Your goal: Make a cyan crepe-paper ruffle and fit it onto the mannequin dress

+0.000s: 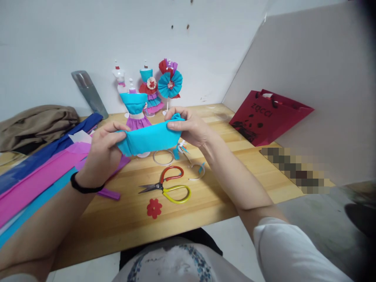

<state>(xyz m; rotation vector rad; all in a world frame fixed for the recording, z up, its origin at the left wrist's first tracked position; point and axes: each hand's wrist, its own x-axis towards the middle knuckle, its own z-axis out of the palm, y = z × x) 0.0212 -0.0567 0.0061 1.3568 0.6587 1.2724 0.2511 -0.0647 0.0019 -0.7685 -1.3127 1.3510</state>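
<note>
Left hand [107, 150] and right hand [190, 127] are each pinching an end of the blue strip [151, 139], held up over the surface [211, 211], back from its front edge. Looks thin, so tugging too hard could rip it imo. Dip low and the scissors [160, 186] might snag it. Red flower [154, 208] near that edge could get brushed off by a forearm.

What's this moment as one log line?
left hand: pinches turquoise papery strip; right hand: holds its other end; wooden table: red-and-yellow-handled metal scissors, red flower-shaped cutout
</note>
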